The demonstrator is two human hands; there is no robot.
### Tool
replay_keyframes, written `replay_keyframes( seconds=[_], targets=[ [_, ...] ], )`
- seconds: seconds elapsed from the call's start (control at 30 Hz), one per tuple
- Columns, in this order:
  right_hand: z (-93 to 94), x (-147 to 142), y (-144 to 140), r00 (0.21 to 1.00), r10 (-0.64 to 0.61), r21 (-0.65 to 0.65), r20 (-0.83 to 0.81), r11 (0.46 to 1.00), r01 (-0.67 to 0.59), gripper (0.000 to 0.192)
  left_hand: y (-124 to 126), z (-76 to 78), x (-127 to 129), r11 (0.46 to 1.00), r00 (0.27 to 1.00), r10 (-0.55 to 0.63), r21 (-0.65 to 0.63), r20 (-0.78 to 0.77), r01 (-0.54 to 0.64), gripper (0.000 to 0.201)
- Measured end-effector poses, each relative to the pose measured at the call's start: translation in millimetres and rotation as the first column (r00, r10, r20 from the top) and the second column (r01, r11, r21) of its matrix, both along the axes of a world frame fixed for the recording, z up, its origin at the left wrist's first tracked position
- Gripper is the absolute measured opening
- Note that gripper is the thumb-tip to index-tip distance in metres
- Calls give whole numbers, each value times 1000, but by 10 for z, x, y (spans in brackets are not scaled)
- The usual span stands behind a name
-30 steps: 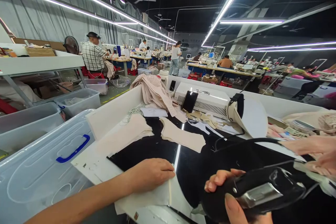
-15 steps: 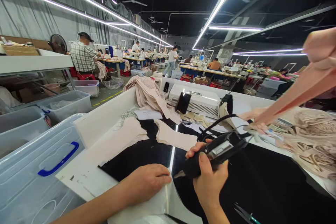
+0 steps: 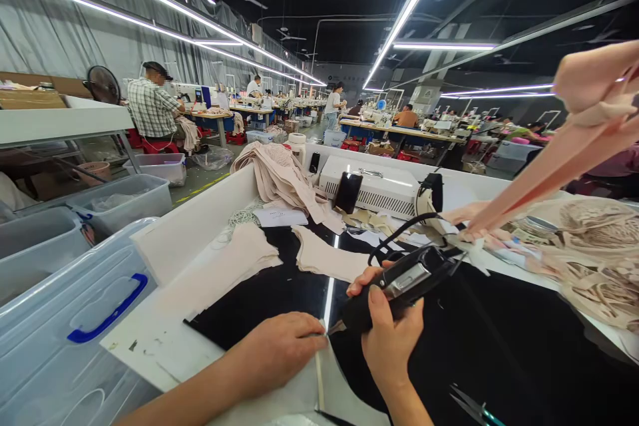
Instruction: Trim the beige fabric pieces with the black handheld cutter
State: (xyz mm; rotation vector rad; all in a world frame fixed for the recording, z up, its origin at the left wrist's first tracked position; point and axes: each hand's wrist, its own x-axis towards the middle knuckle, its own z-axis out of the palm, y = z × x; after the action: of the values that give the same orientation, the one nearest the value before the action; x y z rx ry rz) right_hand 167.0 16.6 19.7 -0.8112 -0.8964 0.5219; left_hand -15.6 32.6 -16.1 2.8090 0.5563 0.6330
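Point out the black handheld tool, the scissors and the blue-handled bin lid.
black handheld tool (image 3: 399, 285): head view, on its silver plate, held in the right hand (image 3: 392, 346).
scissors (image 3: 472, 407): head view, on the blades, bottom right.
blue-handled bin lid (image 3: 107, 309): head view, on the blue handle.

Scissors (image 3: 472, 406) right of right hand (image 3: 392, 346): cut by bottom edge. Tool (image 3: 394, 286) tip hidden behind left hand (image 3: 279, 353) fingertips. White fabric (image 3: 279, 399) under left hand cut off below.
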Motion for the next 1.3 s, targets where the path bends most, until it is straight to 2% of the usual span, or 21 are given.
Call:
replay_keyframes(
  seconds=[0.17, 0.43, 0.73, 0.9, 1.07, 1.17, 1.3],
  targets=[
    [44, -7, -36, 1000, -15, -16, 20, 1000, 16, 25, -5, 9, -14, 1000, 1000, 7, -12, -11, -7, 25],
    [56, 26, -143, 999, -4, -2, -47, 1000, 4, 32, 0, -1, -24, 1000, 1000, -2, 8, 26, 1, 26],
    [24, -10, -174, 999, -28, -28, 16, 999, 29, 26, 24, -47, -39, 999, 998, -25, -31, 54, 27, 29],
    [98, 36, -231, 1000, -21, -9, -18, 1000, 21, 28, 26, -14, -39, 999, 999, -36, 5, 19, 36, 25],
    [141, 66, -286, 999, -26, 9, -40, 1000, 27, 31, -6, 52, 52, 986, 994, -73, 153, 76, 60, 22],
    [132, 71, -306, 999, -35, 0, -35, 999, 35, 31, -53, 94, 106, 988, 995, -84, 130, 51, 77, 17],
    [118, 68, -314, 999, -40, -15, -23, 999, 39, 31, -105, 104, 107, 991, 997, -72, 118, 20, 69, 22]
  ],
)
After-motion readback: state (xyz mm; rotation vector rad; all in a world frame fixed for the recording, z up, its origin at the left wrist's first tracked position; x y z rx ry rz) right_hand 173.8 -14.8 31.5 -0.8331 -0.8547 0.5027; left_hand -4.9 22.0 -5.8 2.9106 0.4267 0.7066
